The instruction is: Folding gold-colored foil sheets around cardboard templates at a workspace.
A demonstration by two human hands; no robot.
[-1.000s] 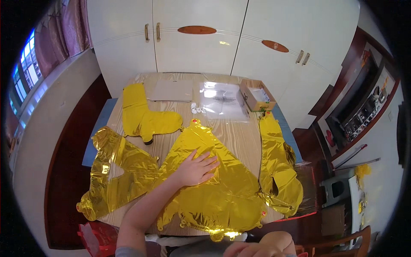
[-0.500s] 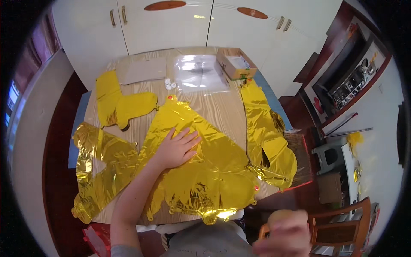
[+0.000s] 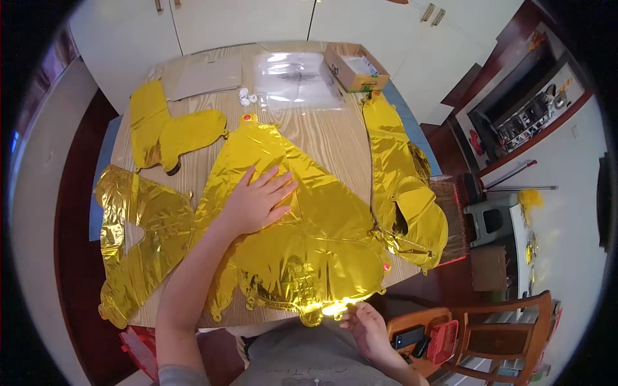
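A large, flat gold foil balloon (image 3: 328,222) with small tabs along its rim covers the middle of the table. My left hand (image 3: 256,201) lies flat on its upper part, fingers spread. At the balloon's near edge, my right hand (image 3: 367,327) has thumb and fingertips pinched together on the foil rim. More flat gold foil balloons surround it: a bent one (image 3: 170,132) at the far left, a crinkled one (image 3: 145,244) at the near left, and a long one (image 3: 393,186) on the right.
Along the table's far side are a grey-white sheet (image 3: 207,79), small white crumpled pieces (image 3: 246,98), a clear plastic sleeve (image 3: 296,80) and an open cardboard box (image 3: 355,77). A wooden chair (image 3: 502,341) at the near right bears a phone (image 3: 409,338) and a red basket (image 3: 443,342).
My right hand has come from the lower right, where it was raised and blurred, to the balloon's near edge. My left hand stays on the foil. The view has tilted slightly downward.
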